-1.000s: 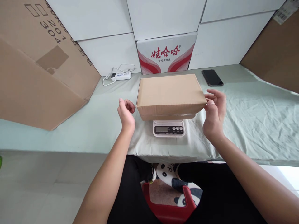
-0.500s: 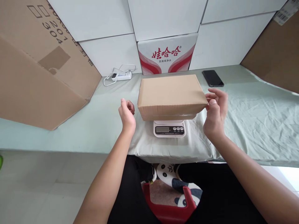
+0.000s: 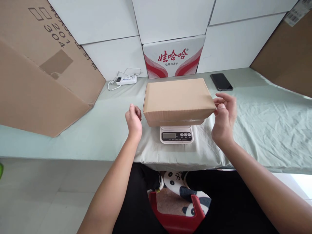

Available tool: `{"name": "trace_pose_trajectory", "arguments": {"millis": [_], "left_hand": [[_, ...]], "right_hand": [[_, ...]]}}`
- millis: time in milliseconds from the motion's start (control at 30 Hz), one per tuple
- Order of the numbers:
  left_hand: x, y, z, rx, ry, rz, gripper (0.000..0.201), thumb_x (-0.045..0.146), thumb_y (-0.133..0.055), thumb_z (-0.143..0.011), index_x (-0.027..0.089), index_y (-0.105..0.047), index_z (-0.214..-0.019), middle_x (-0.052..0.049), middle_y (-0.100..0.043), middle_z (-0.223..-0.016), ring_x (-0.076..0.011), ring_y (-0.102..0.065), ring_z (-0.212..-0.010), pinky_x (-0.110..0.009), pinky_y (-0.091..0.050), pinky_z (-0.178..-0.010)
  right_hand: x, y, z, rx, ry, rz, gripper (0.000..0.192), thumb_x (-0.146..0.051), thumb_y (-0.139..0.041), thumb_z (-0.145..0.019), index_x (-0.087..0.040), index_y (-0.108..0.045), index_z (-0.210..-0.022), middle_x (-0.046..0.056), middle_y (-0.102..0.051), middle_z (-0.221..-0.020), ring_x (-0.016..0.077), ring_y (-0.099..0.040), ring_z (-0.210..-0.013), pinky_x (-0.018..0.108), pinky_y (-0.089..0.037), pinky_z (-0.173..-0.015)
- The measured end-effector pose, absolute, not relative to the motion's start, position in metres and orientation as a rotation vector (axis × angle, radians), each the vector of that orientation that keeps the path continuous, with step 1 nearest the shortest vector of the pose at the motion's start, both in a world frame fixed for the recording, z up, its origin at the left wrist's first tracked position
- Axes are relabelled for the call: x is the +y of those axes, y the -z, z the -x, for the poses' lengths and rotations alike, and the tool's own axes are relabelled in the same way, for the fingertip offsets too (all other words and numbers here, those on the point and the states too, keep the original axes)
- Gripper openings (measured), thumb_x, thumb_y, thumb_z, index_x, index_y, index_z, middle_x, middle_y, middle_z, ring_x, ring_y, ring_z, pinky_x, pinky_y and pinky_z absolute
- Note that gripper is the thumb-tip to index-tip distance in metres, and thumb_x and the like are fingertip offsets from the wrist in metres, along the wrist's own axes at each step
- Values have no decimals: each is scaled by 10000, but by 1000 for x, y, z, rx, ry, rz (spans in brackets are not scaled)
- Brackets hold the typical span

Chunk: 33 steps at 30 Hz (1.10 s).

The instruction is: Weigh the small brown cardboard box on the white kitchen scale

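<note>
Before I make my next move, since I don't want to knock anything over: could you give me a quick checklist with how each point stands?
1. Lid of the cardboard box closed: ok, its top lies flat.
2. Box over the scale: ok, though its ends reach past both sides of the scale.
3. Display readable: not ok, no digits can be made out.
4. Left hand touching the box: not ok, it is loosely curled with a narrow gap beside the left end.
5. Right hand holding firmly: cannot tell, fingers are at the right front corner.
6. Phone apart from the box: ok, farther back on the right.
</note>
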State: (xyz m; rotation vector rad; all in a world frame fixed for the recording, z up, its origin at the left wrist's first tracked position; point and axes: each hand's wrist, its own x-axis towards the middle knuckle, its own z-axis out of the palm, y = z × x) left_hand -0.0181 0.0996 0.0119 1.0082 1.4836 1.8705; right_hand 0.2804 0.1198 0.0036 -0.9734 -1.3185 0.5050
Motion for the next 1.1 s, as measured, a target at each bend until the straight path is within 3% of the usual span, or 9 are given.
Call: {"name": "trace_pose_trajectory", "arguments": {"millis": [200, 400, 767, 1100], "left_hand": [[100, -11, 18, 1472, -1861, -996, 636, 619, -520, -1079, 246, -366, -588, 41, -313, -568, -130, -282, -511, -301, -260, -519], [101, -11, 17, 1454, -1841, -1010, 613, 582, -529, -1067, 244, -359, -585, 35, -322, -563, -131, -280, -519, -301, -256, -530], [102, -10, 17, 1457, -1810, -999, 640, 645, -559, -1020, 244, -323, -581, 31, -321, -566, -128, -276, -521, -300, -252, -526], [105, -6, 16, 1471, -1769, -947, 621, 677, -575, -1016, 244, -430, -594, 32, -401, -578, -129, -394, -509, -278, -332, -526]], "right_hand": [[119, -5, -278, -1296, -544, 952, 376, -600, -575, -1026, -374, -702, -1299, 44, -643, -1080, 267, -648, -1018, 607, -559, -1041], [125, 1, -281, -1345, -463, 946, 365, -653, -525, -1049, -445, -691, -1299, 68, -643, -1044, 309, -685, -996, 632, -600, -937], [123, -1, -280, -1349, -466, 947, 364, -655, -525, -1056, -428, -694, -1285, 67, -630, -1024, 302, -671, -968, 610, -599, -906], [122, 3, -278, -1346, -502, 968, 398, -689, -518, -1044, -413, -680, -1281, 73, -665, -1063, 308, -673, -970, 590, -575, -873]]}}
